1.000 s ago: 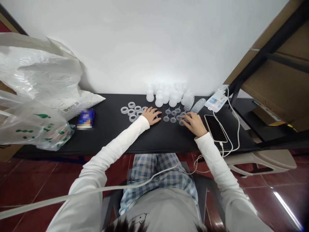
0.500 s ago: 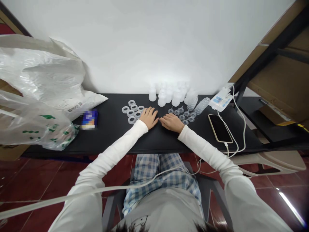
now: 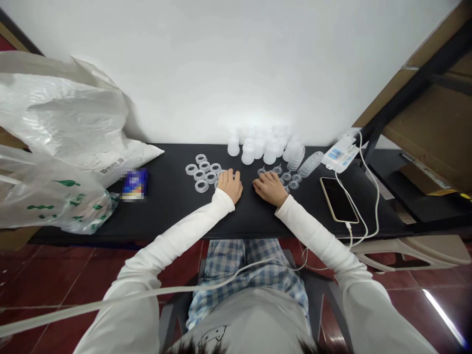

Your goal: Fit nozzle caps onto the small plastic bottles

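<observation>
**Both hands down on the black table among small clear plastic parts**

I see my left hand [image 3: 230, 185] resting palm down on the black table [image 3: 173, 206], fingers curled loosely toward the cluster of clear plastic rings [image 3: 204, 171]. The fingertips sit right at the near edge of that cluster, touching or just beside the closest ring; I cannot tell whether anything is pinched under them. My right hand [image 3: 270, 188] lies palm down just beside the left, a narrow strip of bare table between the two. Its fingers reach into the scatter of small clear stemmed discs [image 3: 291, 180], and part of that scatter is hidden beneath the hand, so I cannot tell if it grips one or merely covers them.

Behind both hands, against the white wall, stands a group of small translucent bottles [image 3: 254, 147]. To the right of them a stack of clear cups [image 3: 310, 163] lies tipped on its side, pointing toward a white charger block [image 3: 339, 153]. A phone [image 3: 338, 199] lies face up with a dark screen to the right of my right hand, well apart from it, with a white cable [image 3: 365, 196] looping around it.

On the left end of the table sit large crumpled plastic bags [image 3: 62, 142] and a small blue packet [image 3: 134, 183], near the rings but not touching them.
</observation>
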A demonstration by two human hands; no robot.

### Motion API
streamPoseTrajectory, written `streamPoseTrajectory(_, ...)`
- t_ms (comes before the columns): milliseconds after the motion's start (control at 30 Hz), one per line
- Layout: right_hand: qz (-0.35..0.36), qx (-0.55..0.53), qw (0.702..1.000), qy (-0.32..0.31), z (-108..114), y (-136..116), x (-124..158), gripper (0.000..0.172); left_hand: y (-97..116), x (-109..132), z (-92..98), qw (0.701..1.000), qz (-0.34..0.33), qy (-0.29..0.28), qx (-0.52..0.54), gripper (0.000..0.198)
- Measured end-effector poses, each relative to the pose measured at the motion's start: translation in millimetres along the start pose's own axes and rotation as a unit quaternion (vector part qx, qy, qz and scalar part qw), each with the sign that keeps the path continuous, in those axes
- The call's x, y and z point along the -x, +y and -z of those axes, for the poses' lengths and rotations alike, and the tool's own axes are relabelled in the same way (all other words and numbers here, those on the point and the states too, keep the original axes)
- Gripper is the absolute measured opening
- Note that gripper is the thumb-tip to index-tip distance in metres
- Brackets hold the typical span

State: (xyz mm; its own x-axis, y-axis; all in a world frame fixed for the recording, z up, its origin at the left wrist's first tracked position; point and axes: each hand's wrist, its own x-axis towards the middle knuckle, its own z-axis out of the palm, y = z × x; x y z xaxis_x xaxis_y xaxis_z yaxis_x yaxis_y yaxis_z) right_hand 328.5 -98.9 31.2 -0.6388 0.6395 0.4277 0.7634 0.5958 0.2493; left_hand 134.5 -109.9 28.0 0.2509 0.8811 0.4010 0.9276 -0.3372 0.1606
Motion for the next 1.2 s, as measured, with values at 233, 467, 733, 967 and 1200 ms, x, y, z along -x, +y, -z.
streamPoseTrajectory(233, -0.045, -0.051, 0.998, -0.016, 1.7, 5.0, -1.1, 0.023, 5.4, 0.2, -11.5, 0.999, -0.03, -0.01, 0.03, 0.044)
streamPoseTrajectory(467, -0.22, -0.323, 0.904, 0.173, 17.6, 21.7, -18.2, 0.029, 5.2, -15.8, -24.7, 0.987, -0.043, -0.003, 0.158, 0.031)
streamPoseTrajectory(733, -0.278, -0.42, 0.821, 0.27, 13.1, 13.0, -53.5, 0.038, 11.1, -33.2, -31.4, 0.907, 0.098, 0.013, 0.409, 0.022)
streamPoseTrajectory(967, -0.25, -0.425, 0.835, 0.243, 5.0, -2.1, -36.0, 0.037, 3.6, -43.9, -19.9, 0.574, 0.276, 0.05, 0.769, 0.03)
streamPoseTrajectory(1200, -0.208, -0.432, 0.86, 0.174, -6.6, -6.5, -38.8, 0.025, 14.4, -35.9, -15.4, 0.593, 0.231, 0.029, 0.771, 0.028)
